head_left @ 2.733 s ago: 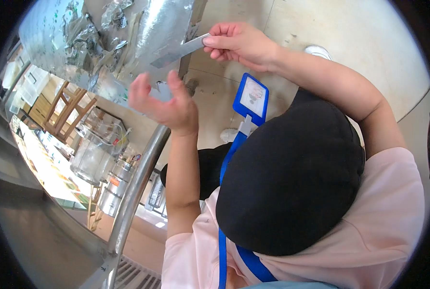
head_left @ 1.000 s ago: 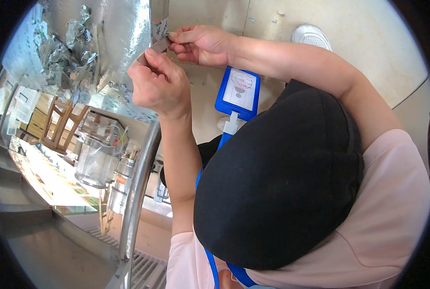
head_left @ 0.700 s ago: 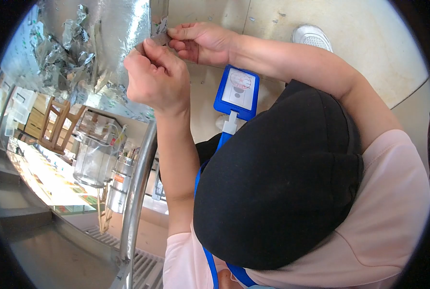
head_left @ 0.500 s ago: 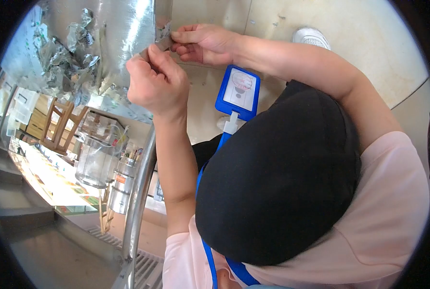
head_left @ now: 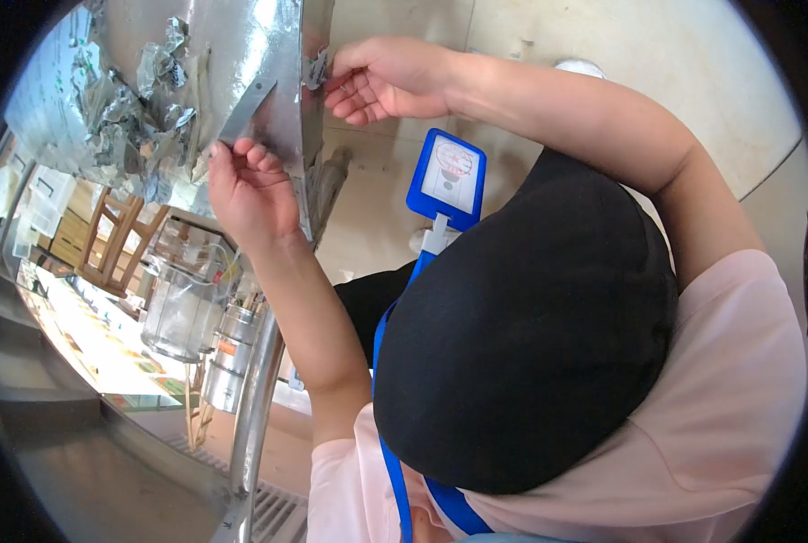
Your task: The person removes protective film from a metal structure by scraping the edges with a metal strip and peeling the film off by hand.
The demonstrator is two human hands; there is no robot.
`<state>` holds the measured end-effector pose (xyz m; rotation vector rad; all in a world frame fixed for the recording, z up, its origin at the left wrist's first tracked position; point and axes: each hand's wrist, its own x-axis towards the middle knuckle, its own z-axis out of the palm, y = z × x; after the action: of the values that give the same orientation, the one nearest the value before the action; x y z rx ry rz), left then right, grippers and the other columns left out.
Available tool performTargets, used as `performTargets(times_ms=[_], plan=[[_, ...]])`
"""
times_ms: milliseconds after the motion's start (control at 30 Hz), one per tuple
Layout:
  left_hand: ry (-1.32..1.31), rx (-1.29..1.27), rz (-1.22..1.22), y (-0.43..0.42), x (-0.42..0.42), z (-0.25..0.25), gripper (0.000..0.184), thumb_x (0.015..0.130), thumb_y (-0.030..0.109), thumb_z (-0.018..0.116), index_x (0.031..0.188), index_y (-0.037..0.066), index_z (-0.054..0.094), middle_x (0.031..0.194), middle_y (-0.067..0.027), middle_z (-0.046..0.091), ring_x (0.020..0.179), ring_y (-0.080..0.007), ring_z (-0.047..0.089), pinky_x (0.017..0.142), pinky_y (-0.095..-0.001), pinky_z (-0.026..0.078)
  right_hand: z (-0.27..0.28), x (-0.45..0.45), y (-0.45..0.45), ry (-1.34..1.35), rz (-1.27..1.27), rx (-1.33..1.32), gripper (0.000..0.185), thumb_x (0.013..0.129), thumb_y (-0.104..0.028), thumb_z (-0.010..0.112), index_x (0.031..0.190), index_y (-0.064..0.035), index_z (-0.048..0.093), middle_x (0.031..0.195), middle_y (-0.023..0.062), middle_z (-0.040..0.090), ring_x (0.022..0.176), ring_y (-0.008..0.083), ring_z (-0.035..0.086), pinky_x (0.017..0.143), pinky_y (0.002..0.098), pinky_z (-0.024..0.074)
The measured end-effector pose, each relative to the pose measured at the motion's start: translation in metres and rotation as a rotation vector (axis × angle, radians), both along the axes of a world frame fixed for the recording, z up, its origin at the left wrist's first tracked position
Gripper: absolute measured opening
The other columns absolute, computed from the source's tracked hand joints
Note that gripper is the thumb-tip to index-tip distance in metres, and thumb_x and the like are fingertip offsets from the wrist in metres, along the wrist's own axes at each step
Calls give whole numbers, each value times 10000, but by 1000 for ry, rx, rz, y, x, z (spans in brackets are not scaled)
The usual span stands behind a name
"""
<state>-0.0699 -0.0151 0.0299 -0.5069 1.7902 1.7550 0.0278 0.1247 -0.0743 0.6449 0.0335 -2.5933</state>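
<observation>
A thin grey metal strip (head_left: 248, 107) with a small hole near its far end is pinched by my left hand (head_left: 254, 185), palm up. It lies against the shiny metal surface (head_left: 232, 54). My right hand (head_left: 372, 83) is at that surface's right edge, with thumb and index finger closed at a small torn piece of film (head_left: 317, 69); the other fingers are curled. Their exact contact is partly hidden. Crumpled, torn film (head_left: 123, 109) clings to the metal surface on the left.
A blue-framed badge (head_left: 449, 178) hangs on a lanyard above the floor (head_left: 390, 172), close to my hands. My black-clad knee (head_left: 530, 335) fills the middle. A metal rail (head_left: 257, 398), a wooden stool (head_left: 112, 240) and a clear container (head_left: 179, 303) are at the left.
Both hands were at the strip a moment ago. My left hand has since moved left and down with it and turned palm up; my right hand is now apart from the strip, at the film edge.
</observation>
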Motion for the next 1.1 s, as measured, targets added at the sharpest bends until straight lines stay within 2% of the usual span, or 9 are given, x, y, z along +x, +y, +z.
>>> performTargets(times_ms=[133, 233, 433, 533, 633, 733, 800, 833, 1100], plan=[[-139, -84, 70, 2, 6, 6, 162, 866, 182, 451, 799, 43, 504, 651, -52, 545, 539, -104, 499, 473, -193, 415, 2, 1, 0, -42, -42, 31, 134, 803, -158, 489, 766, -34, 522, 701, 34, 525, 603, 102, 496, 586, 231, 432], [-141, -273, 49, 4, 11, 11, 203, 866, 212, 450, 820, 23, 509, 656, -51, 532, 527, -107, 484, 451, -180, 413, 0, 4, 1, -46, -74, 8, 113, 795, -147, 503, 750, -45, 517, 685, 21, 516, 585, 97, 482, 569, 233, 423], [-144, -430, -31, -4, 12, 16, 178, 840, 215, 487, 814, 41, 512, 603, -34, 532, 480, -96, 479, 420, -177, 362, -3, 12, 0, -17, -127, -46, 104, 787, -141, 524, 752, -43, 522, 675, 17, 517, 583, 97, 481, 574, 233, 423], [-90, -436, 120, -4, 20, 17, 160, 841, 197, 479, 808, 43, 507, 596, -25, 505, 456, -92, 437, 411, -184, 341, -3, 13, 1, -5, -159, -64, 108, 787, -143, 529, 757, -39, 526, 684, 23, 524, 592, 101, 488, 581, 232, 425], [320, -498, 122, -1, 37, 16, 151, 847, 175, 462, 800, 38, 502, 600, -20, 474, 451, -84, 403, 420, -184, 335, -5, 14, 0, 23, -159, -72, 119, 793, -149, 522, 764, -35, 530, 698, 30, 534, 605, 104, 499, 587, 231, 429], [350, -453, -197, 28, 62, 23, 175, 852, 182, 466, 836, 17, 523, 618, -16, 464, 470, -73, 406, 431, -181, 332, -4, 14, 3, 36, -130, -28, 131, 801, -156, 512, 777, -29, 534, 711, 40, 541, 622, 107, 512, 595, 230, 435], [127, -438, -331, 43, 77, 15, 216, 857, 206, 473, 883, 4, 543, 606, -9, 460, 479, -66, 410, 437, -178, 327, 0, 9, 6, 36, -111, 38, 142, 808, -162, 503, 788, -25, 537, 718, 46, 544, 634, 109, 520, 603, 229, 438], [44, -435, -330, 48, 83, 8, 254, 861, 223, 468, 953, -3, 539, 614, 11, 438, 499, -45, 371, 444, -157, 292, 1, 8, 6, 36, -99, 58, 143, 808, -162, 505, 790, -25, 538, 721, 47, 544, 638, 108, 522, 607, 228, 439], [59, -362, -109, 51, 89, -21, 214, 852, 211, 487, 929, 17, 534, 636, 21, 454, 540, -48, 400, 473, -166, 308, -14, 8, 15, 131, -53, 130, 126, 800, -159, 537, 784, -34, 548, 717, 26, 545, 634, 79, 509, 594, 204, 422]])
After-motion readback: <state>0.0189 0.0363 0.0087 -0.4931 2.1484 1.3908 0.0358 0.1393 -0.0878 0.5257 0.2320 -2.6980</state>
